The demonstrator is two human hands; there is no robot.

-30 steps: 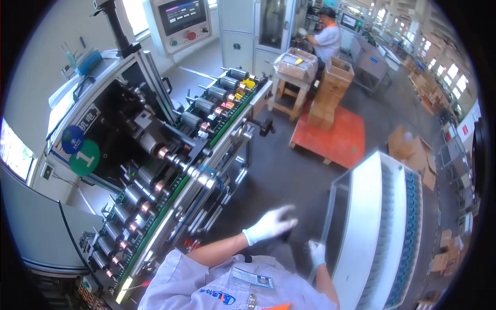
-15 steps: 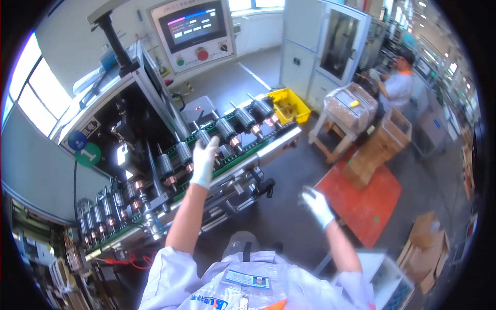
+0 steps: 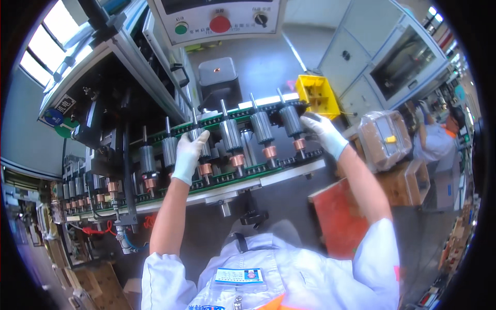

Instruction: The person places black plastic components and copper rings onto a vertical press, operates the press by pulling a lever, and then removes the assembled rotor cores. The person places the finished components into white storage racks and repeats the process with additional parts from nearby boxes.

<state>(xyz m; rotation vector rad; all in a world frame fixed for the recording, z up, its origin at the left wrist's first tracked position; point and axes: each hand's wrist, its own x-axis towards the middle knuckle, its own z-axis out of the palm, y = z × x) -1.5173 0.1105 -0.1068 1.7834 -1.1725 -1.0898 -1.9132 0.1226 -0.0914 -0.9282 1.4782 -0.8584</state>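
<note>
Several motor armatures, with grey slotted cores, steel shafts and copper commutators, lie crosswise in a row on a green-edged chain conveyor [image 3: 227, 181]. My left hand [image 3: 188, 156], in a white glove, is closed around the core of one armature [image 3: 205, 150] in the middle of the row. At the row's right end, my gloved right hand [image 3: 325, 134] reaches in with fingers extended. Its fingertips are at the side of the last armature [image 3: 291, 121]; whether they press on it is hard to see. Between the hands lie two more armatures, one of them this armature [image 3: 262, 128].
A machine housing [image 3: 129, 67] stands over the conveyor's left part. Above hangs a control panel [image 3: 217, 26] with green and red buttons. A yellow bin [image 3: 318, 95] sits beyond the right end. Farther right are a plastic-lined box [image 3: 385, 144], a red board [image 3: 338, 217] and a co-worker [image 3: 436, 139].
My right hand has moved from away over the floor up to the rightmost armature. My left hand stays at an armature mid-row. The view has turned and come closer to the conveyor.
</note>
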